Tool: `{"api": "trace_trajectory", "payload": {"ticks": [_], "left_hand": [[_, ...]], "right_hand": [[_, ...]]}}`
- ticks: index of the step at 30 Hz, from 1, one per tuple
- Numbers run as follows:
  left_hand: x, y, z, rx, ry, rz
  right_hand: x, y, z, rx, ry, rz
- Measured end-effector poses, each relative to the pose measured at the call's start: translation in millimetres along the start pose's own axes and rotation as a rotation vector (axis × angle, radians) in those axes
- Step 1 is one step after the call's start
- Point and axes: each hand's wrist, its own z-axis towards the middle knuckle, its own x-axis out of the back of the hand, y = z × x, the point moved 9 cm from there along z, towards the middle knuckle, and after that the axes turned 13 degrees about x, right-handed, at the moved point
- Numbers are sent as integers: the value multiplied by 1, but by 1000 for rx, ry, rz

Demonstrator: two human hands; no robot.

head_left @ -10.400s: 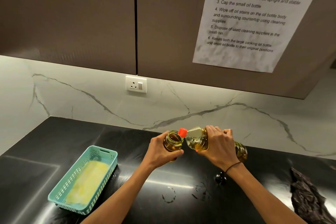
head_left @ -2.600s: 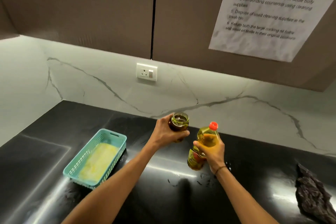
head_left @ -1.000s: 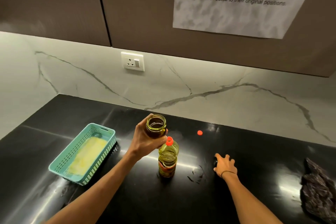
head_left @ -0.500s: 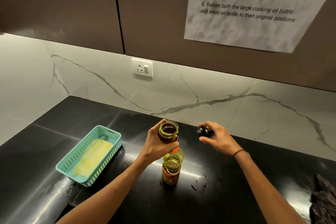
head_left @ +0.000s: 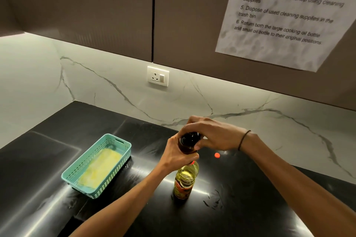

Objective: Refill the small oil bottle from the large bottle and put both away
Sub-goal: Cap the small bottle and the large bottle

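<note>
My left hand point(head_left: 176, 155) grips the small oil bottle point(head_left: 186, 147), a dark glass jar held upright above the counter. My right hand point(head_left: 212, 134) presses the black cap point(head_left: 191, 137) onto its mouth, fingers wrapped around the cap. Just below stands the large oil bottle point(head_left: 185, 181) upright on the black countertop point(head_left: 250, 188), clear plastic with yellow oil and a red label; my left hand hides most of its red top. A small red cap point(head_left: 217, 155) lies on the counter behind.
A teal plastic basket point(head_left: 126, 145) with a yellow cloth inside sits at the left. Oil smears point(head_left: 213, 201) mark the counter right of the large bottle. A wall socket point(head_left: 158, 76) and a taped instruction sheet point(head_left: 285, 15) are on the wall and cabinets behind.
My right hand set the large bottle down upright, picked up the black cap from the counter and brought it onto the small bottle's mouth. The left hand kept hold of the small bottle.
</note>
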Motion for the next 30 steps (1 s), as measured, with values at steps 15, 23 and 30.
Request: {"api": "trace_trajectory", "payload": {"ticks": [15,23,30], "left_hand": [[-5,1,0,16,-157,56],[-7,8,-8,-51,-217,103],[-10,6,-10,-48,-205,37]], "right_hand": [[-2,-18,2,-4,-19,-150],[-7,-16,3,-51,-34,-202],[-12,12,-2,-372,181,-207]]}}
